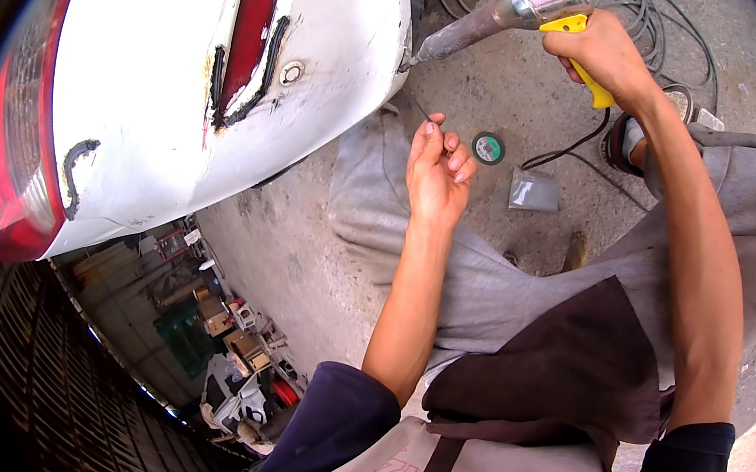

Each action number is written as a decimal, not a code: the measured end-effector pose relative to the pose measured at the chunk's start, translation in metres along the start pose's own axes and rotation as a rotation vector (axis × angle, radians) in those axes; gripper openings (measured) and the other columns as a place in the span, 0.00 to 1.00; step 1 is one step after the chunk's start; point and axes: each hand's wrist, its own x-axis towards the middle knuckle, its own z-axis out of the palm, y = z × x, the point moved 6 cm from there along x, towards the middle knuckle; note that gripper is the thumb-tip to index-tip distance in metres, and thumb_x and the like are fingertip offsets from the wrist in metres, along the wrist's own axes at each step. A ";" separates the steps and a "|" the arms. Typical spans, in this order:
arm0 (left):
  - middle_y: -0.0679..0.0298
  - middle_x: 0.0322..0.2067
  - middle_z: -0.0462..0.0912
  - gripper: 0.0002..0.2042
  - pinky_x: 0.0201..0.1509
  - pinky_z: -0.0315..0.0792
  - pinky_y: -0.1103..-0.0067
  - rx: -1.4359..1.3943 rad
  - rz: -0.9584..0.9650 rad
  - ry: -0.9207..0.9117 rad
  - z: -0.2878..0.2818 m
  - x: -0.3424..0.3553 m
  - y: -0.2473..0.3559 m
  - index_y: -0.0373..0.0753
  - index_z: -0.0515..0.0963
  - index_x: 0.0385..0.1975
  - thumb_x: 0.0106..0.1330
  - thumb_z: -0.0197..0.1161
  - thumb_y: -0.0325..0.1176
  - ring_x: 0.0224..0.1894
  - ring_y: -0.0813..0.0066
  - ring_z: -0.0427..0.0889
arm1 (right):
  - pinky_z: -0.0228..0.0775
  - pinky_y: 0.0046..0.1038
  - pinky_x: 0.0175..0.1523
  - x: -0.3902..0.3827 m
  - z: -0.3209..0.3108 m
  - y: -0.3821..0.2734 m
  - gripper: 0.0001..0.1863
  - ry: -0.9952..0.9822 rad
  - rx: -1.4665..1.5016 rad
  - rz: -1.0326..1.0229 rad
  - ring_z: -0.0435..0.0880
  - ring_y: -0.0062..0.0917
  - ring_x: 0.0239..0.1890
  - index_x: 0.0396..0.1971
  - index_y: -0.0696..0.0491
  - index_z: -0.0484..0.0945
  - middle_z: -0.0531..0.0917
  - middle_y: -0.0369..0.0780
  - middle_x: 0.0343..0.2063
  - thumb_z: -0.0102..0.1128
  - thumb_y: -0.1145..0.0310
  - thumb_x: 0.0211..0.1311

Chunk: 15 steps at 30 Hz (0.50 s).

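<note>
Right hand clamped round yellow grip of heat gun; nozzle slants down-left to right edge of white bumper. Left hand, nearer that edge, pinches thin dark rod, its long axis running up-left toward bumper; tip contact hard to tell.

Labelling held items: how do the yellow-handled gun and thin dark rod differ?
Size: the yellow-handled gun is bulky; the thin dark rod is slender.
Look: the gun has a metallic body and yellow handle; the rod looks plain dark.
Hold: the gun is in the right hand; the rod is at the left hand's fingertips.
Shared: both point toward the white car panel's edge.
</note>
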 end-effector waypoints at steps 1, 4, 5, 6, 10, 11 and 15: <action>0.67 0.26 0.66 0.08 0.22 0.57 0.84 0.000 0.002 0.004 0.001 0.000 0.000 0.42 0.68 0.46 0.74 0.48 0.36 0.22 0.80 0.60 | 0.61 0.21 0.20 0.001 0.001 0.001 0.11 -0.010 -0.012 0.000 0.70 0.15 0.13 0.13 0.53 0.71 0.71 0.32 0.11 0.57 0.65 0.46; 0.67 0.26 0.65 0.08 0.22 0.57 0.84 -0.001 0.001 0.008 0.002 0.000 0.000 0.42 0.68 0.46 0.74 0.48 0.36 0.22 0.80 0.60 | 0.61 0.21 0.20 -0.001 -0.004 -0.002 0.11 0.015 0.008 -0.011 0.70 0.15 0.13 0.13 0.54 0.71 0.71 0.32 0.11 0.57 0.65 0.46; 0.67 0.26 0.65 0.08 0.22 0.57 0.84 -0.003 -0.002 0.005 0.002 0.000 -0.001 0.42 0.68 0.46 0.74 0.48 0.36 0.22 0.80 0.60 | 0.61 0.20 0.20 -0.001 -0.008 -0.003 0.11 0.032 0.006 -0.007 0.70 0.15 0.13 0.13 0.54 0.71 0.71 0.32 0.11 0.57 0.65 0.46; 0.67 0.26 0.65 0.08 0.22 0.57 0.84 -0.005 -0.005 0.003 0.001 0.001 -0.002 0.42 0.68 0.46 0.74 0.48 0.35 0.22 0.80 0.60 | 0.61 0.20 0.20 -0.001 -0.013 -0.004 0.11 0.048 0.004 -0.002 0.69 0.15 0.13 0.13 0.54 0.71 0.71 0.32 0.11 0.57 0.65 0.46; 0.67 0.26 0.65 0.08 0.22 0.58 0.84 -0.004 -0.021 0.000 0.002 0.001 -0.004 0.42 0.68 0.47 0.74 0.48 0.36 0.22 0.80 0.60 | 0.65 0.24 0.21 0.002 -0.034 -0.010 0.11 0.094 0.023 0.038 0.74 0.20 0.13 0.12 0.56 0.76 0.78 0.37 0.11 0.60 0.67 0.47; 0.67 0.26 0.66 0.08 0.22 0.58 0.84 -0.003 -0.025 0.000 0.003 0.001 -0.005 0.42 0.68 0.47 0.74 0.48 0.36 0.22 0.80 0.60 | 0.63 0.23 0.19 0.000 -0.039 -0.018 0.10 0.143 -0.094 0.091 0.73 0.19 0.13 0.11 0.56 0.74 0.76 0.37 0.10 0.59 0.70 0.46; 0.67 0.26 0.66 0.08 0.22 0.58 0.84 -0.005 -0.027 -0.005 0.006 0.001 -0.006 0.42 0.68 0.47 0.74 0.48 0.36 0.22 0.80 0.61 | 0.62 0.22 0.17 0.005 -0.042 -0.015 0.09 0.110 0.105 0.019 0.72 0.18 0.12 0.12 0.56 0.74 0.74 0.36 0.11 0.59 0.71 0.46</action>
